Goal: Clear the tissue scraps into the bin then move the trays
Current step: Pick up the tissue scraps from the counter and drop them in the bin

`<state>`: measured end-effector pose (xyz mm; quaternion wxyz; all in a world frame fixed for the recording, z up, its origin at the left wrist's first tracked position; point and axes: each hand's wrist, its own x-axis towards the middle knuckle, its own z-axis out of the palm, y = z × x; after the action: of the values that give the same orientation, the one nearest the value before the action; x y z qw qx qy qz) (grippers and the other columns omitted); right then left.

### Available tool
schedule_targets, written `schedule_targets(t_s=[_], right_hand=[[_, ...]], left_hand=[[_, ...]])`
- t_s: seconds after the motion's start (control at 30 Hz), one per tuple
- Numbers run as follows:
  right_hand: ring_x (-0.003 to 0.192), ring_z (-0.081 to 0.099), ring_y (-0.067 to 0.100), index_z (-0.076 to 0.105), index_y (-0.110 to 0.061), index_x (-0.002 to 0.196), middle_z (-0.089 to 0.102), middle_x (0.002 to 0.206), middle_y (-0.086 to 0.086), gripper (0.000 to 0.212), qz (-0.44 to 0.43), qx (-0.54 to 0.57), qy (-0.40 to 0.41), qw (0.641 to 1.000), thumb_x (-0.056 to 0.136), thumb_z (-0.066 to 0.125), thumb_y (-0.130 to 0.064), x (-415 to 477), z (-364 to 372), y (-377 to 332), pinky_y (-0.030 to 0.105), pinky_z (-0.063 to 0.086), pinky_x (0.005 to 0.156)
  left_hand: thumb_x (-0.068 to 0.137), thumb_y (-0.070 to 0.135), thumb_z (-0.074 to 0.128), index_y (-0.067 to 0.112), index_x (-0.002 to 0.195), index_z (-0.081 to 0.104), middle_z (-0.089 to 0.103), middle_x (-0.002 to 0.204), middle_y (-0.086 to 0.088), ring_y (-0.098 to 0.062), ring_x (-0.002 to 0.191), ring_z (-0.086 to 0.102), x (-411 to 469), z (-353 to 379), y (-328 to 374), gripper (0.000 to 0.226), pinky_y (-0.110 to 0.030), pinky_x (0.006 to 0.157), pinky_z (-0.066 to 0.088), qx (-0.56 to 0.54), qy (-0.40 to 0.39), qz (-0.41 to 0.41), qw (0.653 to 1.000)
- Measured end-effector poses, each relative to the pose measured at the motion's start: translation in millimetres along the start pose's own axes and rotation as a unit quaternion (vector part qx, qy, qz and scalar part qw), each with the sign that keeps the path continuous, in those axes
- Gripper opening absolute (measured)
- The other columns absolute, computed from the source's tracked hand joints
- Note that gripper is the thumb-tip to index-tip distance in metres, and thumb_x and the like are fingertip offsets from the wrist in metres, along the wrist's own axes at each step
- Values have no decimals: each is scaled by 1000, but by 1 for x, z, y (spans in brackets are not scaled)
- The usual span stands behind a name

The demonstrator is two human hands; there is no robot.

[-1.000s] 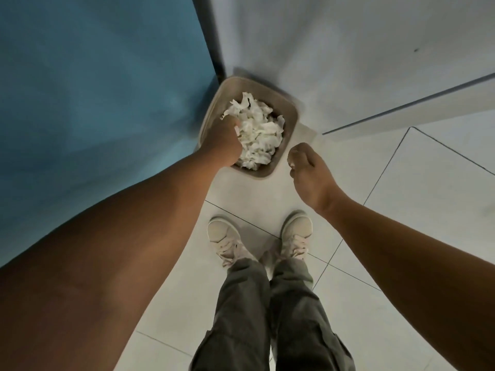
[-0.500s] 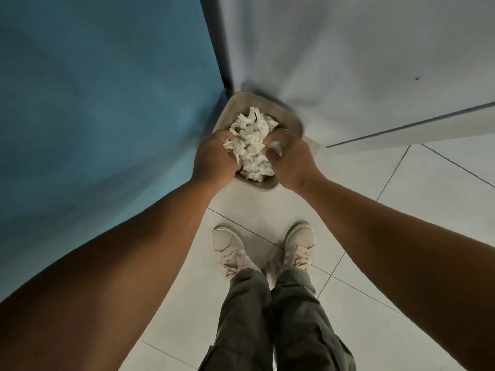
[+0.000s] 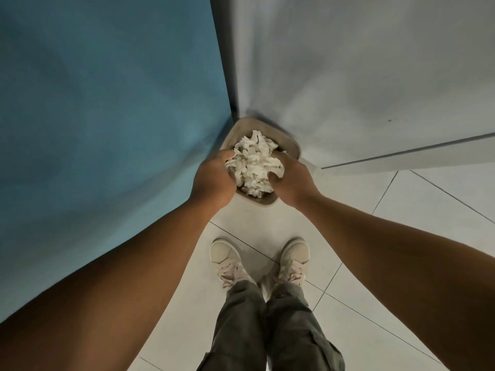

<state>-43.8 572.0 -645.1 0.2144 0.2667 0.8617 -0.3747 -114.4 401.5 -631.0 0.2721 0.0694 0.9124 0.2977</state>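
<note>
Both arms stretch forward and down; the left grip (image 3: 214, 180) and right grip (image 3: 292, 183) face each other, fingers curled, clutching tissue (image 3: 254, 167) between them.

Looks like a plain indoor corner, perhaps of an office, exact kind unclear: large pale glossy floor tiles (image 3: 401, 236) with thin dark joints, smooth blue wall panel (image 3: 107, 116) meeting grey-white wall (image 3: 348, 76), small beige plastic bin (image 3: 288, 139) tucked between.
</note>
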Motion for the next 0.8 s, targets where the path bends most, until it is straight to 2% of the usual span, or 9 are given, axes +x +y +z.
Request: schedule_targets(t_s=[0.13, 0.23, 0.3, 0.4, 0.5, 0.7, 0.73, 0.8], right_hand=[[121, 54, 23, 50, -25, 138, 56, 137, 1, 49, -24, -2, 11, 1000, 90, 60, -28, -42, -48, -26, 28, 42, 99], [122, 53, 18, 53, -22, 134, 56, 135, -1, 45, -53, 15, 30, 998, 90, 60, -28, -85, -94, -60, 23, 37, 99], [121, 53, 17, 55, -21, 130, 58, 131, -2, 40, -76, 32, 47, 996, 91, 60, -27, -112, -123, -84, 22, 36, 100], [122, 51, 17, 54, -19, 131, 57, 131, -1, 40, -104, 51, 68, 991, 91, 59, -21, -152, -164, -118, 22, 34, 103], [125, 47, 12, 53, -22, 133, 54, 135, -6, 41, -118, 73, 84, 987, 92, 59, -20, -188, -205, -146, 15, 29, 101], [129, 43, 5, 52, -25, 132, 51, 137, -11, 39, -183, 107, 114, 971, 94, 58, -19, -246, -269, -186, 13, 27, 105], [128, 43, 4, 53, -24, 132, 51, 137, -11, 38, -201, 103, 116, 967, 94, 58, -19, -254, -276, -194, 12, 26, 104], [126, 42, 1, 53, -24, 132, 51, 136, -11, 38, -238, 88, 116, 960, 94, 58, -19, -265, -289, -210, 11, 25, 103]], left_hand=[[88, 5, 58, 17, 136, 55, 59, 134, -7, -24, 121, 57, -30, -38, 49, 50, -31, 103, 45, 0, 10, 13, 1000], [87, 9, 60, 17, 136, 55, 59, 132, -7, -25, 120, 55, -62, -74, 96, 49, -31, 101, 43, 15, 27, 41, 999], [86, 11, 58, 19, 134, 57, 62, 128, -6, -26, 118, 56, -80, -97, 123, 49, -33, 99, 46, 16, 37, 65, 997], [88, 14, 59, 23, 132, 57, 63, 125, -2, -23, 118, 54, -110, -132, 163, 45, -28, 96, 42, 13, 60, 88, 994], [90, 15, 59, 22, 136, 54, 59, 133, -1, -20, 127, 48, -142, -165, 201, 47, -26, 102, 37, 20, 89, 104, 990], [90, 12, 60, 22, 137, 53, 54, 138, 5, -10, 132, 42, -202, -224, 253, 48, -2, 100, 19, -24, 145, 139, 979], [91, 14, 59, 23, 137, 52, 53, 139, 7, -7, 133, 40, -211, -233, 259, 48, -2, 101, 18, -28, 152, 140, 978], [93, 18, 58, 27, 138, 50, 50, 140, 10, -3, 132, 39, -226, -255, 270, 47, -11, 105, 24, -31, 164, 147, 975]])
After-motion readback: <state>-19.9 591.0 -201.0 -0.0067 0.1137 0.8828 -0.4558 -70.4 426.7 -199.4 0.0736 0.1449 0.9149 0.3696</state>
